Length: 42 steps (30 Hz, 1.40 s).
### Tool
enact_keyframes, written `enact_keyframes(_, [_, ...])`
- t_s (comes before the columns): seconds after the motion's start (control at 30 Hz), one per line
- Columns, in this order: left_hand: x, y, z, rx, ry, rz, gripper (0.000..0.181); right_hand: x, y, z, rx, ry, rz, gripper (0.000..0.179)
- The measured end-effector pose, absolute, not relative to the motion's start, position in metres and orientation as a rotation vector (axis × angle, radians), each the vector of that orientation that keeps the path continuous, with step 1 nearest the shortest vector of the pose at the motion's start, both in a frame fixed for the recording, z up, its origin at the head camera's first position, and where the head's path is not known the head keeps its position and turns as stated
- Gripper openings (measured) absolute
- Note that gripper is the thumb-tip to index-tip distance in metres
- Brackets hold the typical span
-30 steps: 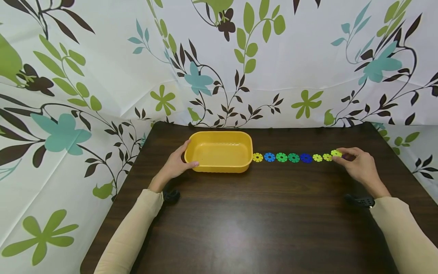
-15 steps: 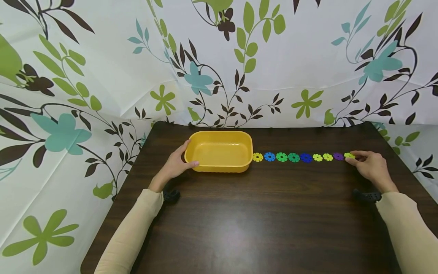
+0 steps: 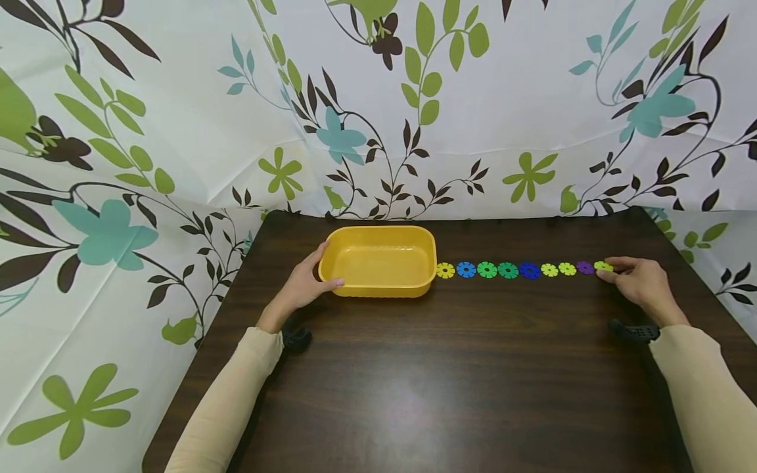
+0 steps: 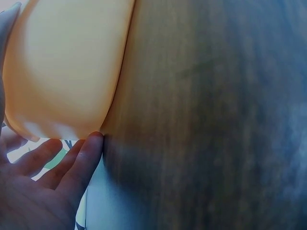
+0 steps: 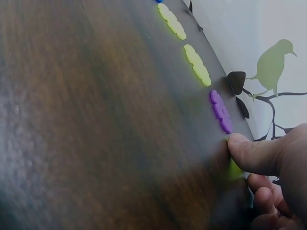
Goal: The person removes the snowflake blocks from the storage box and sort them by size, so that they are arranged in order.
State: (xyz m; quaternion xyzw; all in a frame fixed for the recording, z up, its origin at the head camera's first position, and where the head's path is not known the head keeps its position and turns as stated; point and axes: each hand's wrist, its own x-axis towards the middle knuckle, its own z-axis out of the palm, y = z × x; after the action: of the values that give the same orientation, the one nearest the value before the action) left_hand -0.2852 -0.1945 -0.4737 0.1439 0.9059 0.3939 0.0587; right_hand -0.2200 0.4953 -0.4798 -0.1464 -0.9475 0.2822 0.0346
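Note:
In the head view, my left hand (image 3: 303, 282) grips the left end of an empty yellow plastic tub (image 3: 384, 291), thumb at the front rim and fingers on the end wall. Far to the right, the thumb and forefinger of my right hand (image 3: 643, 286) pinch a yellow-green notched disc (image 3: 602, 266) at the end of a row. Just left of it lies a purple disc (image 3: 585, 267). In the right wrist view, the thumb partly hides the yellow-green disc (image 5: 235, 168), right beside the purple one (image 5: 220, 111).
The row runs from the tub's right side: a yellow disc (image 3: 445, 270), a light blue disc (image 3: 466, 269), two green discs (image 3: 497, 270), a dark blue disc (image 3: 529, 270) and two yellow-green discs (image 3: 558, 269). A leaf-patterned cloth (image 3: 378, 131) hangs behind the dark wooden table (image 3: 449, 368).
My right hand has moved right and lowered the yellow-green disc to the row's end, uncovering the purple disc. Over the last half second it has barely shifted. My left hand has stayed on the tub.

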Motion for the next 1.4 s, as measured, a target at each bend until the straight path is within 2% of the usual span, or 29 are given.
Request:
enact_keyframes(0.33, [-0.285,-0.194,-0.473,0.435,2.743,1.198,0.110,-0.222,0.495,-0.483,-0.435,-2.886,0.845,0.049])
enact_keyframes(0.67, [-0.284,-0.194,-0.473,0.417,2.740,1.203,0.111,-0.221,0.493,-0.483,-0.440,-2.882,0.843,0.050])
enact_keyframes(1.1, [-0.285,-0.194,-0.472,0.434,2.759,1.185,0.111,-0.211,0.488,-0.478,-0.550,-2.787,0.962,0.073])
enact_keyframes(1.4, [-0.284,-0.194,-0.472,0.434,2.769,1.170,0.110,-0.203,0.461,-0.473,-0.516,-2.672,0.881,0.063])
